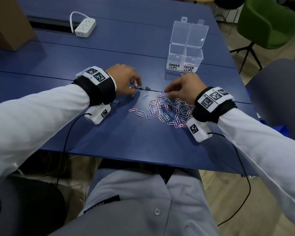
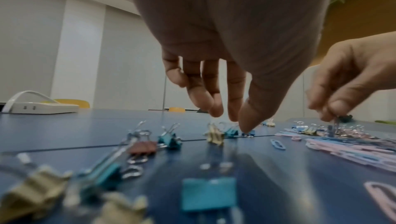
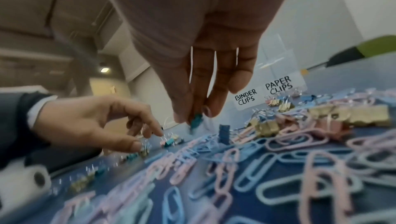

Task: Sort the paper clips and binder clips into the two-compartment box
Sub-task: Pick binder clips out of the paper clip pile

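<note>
Dark blue counter [image 1: 109,142], top split by thin seams running across it. White power strip [image 1: 85,27] with a looped white cable [image 1: 75,16] lies on the counter's far left part, just beside a long dark slot [image 1: 51,24] set into the top. Brown cardboard box [image 1: 8,26] stands at the counter's far left corner. Green moulded chair [image 1: 269,23] on dark legs sits beyond the counter's far right corner, on a pale wood-look floor [image 1: 228,193]. Grey chair back [image 1: 279,92] near the counter's right edge. Thin black cables [image 1: 70,132] hang off the counter's near edge.
</note>
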The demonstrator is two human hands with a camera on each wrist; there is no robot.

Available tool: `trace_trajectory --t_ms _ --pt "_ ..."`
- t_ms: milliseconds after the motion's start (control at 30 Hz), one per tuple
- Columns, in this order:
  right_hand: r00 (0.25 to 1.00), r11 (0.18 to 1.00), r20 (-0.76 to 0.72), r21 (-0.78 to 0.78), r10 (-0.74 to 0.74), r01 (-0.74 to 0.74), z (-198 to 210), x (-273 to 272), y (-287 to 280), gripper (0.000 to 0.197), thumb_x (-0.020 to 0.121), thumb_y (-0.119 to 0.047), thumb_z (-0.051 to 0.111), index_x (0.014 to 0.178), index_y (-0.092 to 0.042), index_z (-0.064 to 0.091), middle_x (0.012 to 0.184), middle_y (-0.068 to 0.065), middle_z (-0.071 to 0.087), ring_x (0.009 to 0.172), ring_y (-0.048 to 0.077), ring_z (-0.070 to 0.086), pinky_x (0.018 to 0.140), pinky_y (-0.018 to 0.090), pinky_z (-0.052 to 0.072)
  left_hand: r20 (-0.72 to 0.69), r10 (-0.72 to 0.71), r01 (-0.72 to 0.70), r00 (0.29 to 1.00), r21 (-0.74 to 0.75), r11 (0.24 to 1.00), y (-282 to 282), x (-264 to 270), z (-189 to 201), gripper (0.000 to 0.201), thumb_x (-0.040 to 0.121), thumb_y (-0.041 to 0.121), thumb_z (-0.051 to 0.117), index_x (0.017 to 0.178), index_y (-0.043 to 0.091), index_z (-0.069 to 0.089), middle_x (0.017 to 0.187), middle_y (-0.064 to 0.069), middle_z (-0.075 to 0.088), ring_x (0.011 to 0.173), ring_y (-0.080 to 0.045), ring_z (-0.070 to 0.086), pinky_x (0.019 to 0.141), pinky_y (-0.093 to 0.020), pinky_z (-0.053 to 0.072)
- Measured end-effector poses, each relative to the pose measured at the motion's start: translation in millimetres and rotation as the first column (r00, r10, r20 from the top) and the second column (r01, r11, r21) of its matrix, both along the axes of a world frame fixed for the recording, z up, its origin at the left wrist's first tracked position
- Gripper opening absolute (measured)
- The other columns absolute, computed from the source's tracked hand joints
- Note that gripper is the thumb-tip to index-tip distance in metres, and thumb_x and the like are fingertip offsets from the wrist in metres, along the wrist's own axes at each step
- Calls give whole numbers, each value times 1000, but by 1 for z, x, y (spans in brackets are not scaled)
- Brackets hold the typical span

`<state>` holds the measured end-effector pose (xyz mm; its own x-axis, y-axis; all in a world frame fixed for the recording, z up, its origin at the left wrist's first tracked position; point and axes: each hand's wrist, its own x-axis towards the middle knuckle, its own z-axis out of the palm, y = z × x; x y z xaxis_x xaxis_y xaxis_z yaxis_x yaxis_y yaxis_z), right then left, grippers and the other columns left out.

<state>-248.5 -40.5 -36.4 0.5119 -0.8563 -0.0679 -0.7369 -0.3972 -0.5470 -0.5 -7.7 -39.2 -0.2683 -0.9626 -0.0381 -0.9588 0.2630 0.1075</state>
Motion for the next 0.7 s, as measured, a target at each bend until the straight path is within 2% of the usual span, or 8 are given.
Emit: trace_trajectory --t_ms 100,167,267,333,400,467,600,700 --pt "989 998 139 50 -55 48 5 1 -3 18 77 -16 78 95 -18 75 78 3 75 70 4 68 75 15 54 -6 -55 55 998 -39 998 3 -15 1 28 81 31 62 108 31 68 96 2 62 88 -23 60 82 -32 46" --pt "970 993 222 84 -97 80 9 3 -10 18 78 -13 78 95 -15 74 81 7 75 67 4 69 76 15 55 17 -75 75 997 5 997 5 -25 -2 28 84 31 59 110 30 68 99 3 64 92 -23 61 81 -31 47" --pt "949 980 261 133 -180 149 7 12 -25 19 77 -8 78 94 -11 73 81 11 74 73 20 72 83 33 59 43 -135 132 990 70 989 9 -39 -10 28 86 29 57 112 27 68 103 0 67 98 -25 62 79 -31 50" --pt "956 979 220 112 -194 173 3 20 -34 17 78 -7 76 94 -12 72 81 11 74 70 22 72 81 37 59 23 -203 200 979 93 975 14 -47 -11 27 87 28 58 112 27 69 104 -1 67 98 -25 63 84 -32 51" --pt "977 985 127 64 -170 163 -2 26 -38 17 80 -7 74 95 -13 72 84 10 74 66 19 69 80 35 59 -5 -240 239 971 109 965 16 -54 -10 28 88 28 57 113 27 68 106 -2 67 98 -24 63 87 -33 50" --pt "987 987 38 37 -156 155 -7 28 -39 19 80 -8 73 99 -14 72 90 8 74 74 20 71 84 35 58 -4 -226 225 974 86 971 13 -62 -8 33 91 28 52 122 27 62 116 -3 62 105 -25 59 90 -36 49" --pt "975 976 52 -6 -217 217 -11 17 -39 30 81 3 65 105 -14 71 100 6 73 91 18 69 90 30 54 57 -200 193 978 107 975 5 -73 -8 48 91 18 45 138 27 47 138 -3 48 126 -24 47 96 -38 45" --pt "982 978 13 -85 -188 189 -4 3 -30 40 81 9 56 109 -17 71 102 4 72 97 14 67 87 20 49 92 -279 268 956 119 956 7 -70 -11 50 88 12 43 134 30 51 140 3 48 129 -22 44 97 -45 47"
